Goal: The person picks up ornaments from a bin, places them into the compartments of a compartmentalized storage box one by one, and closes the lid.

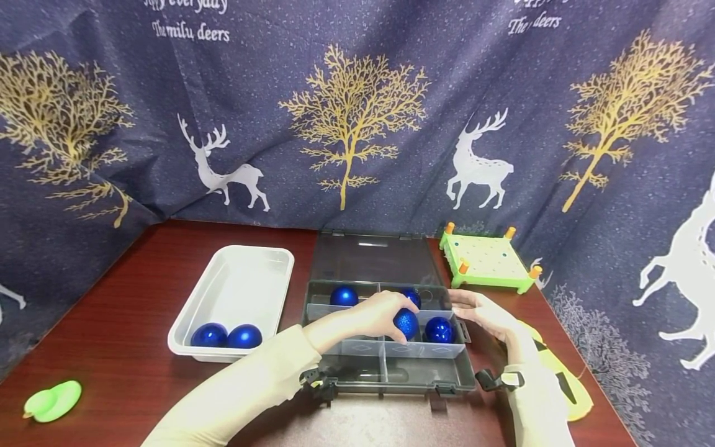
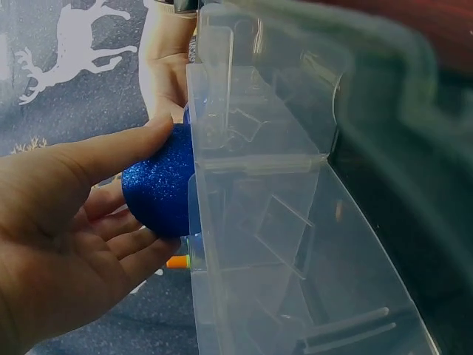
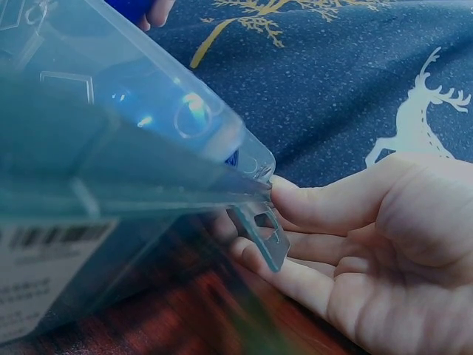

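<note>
At the middle row of the divided box (image 1: 427, 370), clamping the glittery blue ball (image 1: 406, 325) in the left hand (image 1: 383, 313), just left of the shiny blue ball (image 1: 439, 330), while pinching the box's right edge with the right hand (image 1: 483, 312).

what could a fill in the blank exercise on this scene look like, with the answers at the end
1. The left hand holds a glittery ball coloured ____.
2. The number of balls in the white tray is ____.
3. The lid of the compartment box is ____, not closed.
4. The green stand has four corner posts tipped in the colour ____.

Missing words: blue; two; open; orange.
</note>
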{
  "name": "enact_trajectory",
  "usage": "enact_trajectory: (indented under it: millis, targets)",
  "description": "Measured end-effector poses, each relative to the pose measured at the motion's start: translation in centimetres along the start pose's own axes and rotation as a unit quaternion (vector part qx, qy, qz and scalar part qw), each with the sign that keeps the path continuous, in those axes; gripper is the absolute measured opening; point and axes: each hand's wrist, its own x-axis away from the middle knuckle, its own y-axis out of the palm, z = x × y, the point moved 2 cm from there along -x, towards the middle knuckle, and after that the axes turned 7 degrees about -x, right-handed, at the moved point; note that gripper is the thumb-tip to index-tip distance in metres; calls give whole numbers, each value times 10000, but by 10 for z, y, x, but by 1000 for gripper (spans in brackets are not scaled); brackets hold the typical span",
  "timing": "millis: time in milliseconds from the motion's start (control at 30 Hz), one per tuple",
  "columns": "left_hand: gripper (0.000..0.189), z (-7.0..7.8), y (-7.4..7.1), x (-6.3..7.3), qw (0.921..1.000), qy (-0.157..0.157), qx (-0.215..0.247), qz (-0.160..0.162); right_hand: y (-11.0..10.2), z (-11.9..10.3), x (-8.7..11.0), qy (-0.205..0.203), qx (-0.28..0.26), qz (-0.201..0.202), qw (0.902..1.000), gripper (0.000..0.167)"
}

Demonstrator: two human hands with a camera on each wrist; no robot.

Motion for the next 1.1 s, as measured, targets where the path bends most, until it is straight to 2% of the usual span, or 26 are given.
enact_trajectory:
  millis: [433, 733, 933, 1033, 1100]
  targets:
    - [57, -3, 4, -4, 9998, 46, -139, -92, 1, -1, -2, 27, 83, -7, 10000, 57]
    - [57, 1, 6, -5, 9995, 67, -237, -171, 0, 5, -2, 101, -177, 2, 9998, 57]
    - [57, 1, 8, -5, 9991, 10, -281, -304, -1, 5, -1, -185, -93, -170, 9996, 53]
    - [57, 1, 7, -4, 9988, -31, -289, -395, -2, 3, -1, -344, 103, -176, 9992, 54]
    - [57, 2, 7, -4, 9986, -53, -300, -425, -1, 2, 0, -299, 246, -79, 9992, 57]
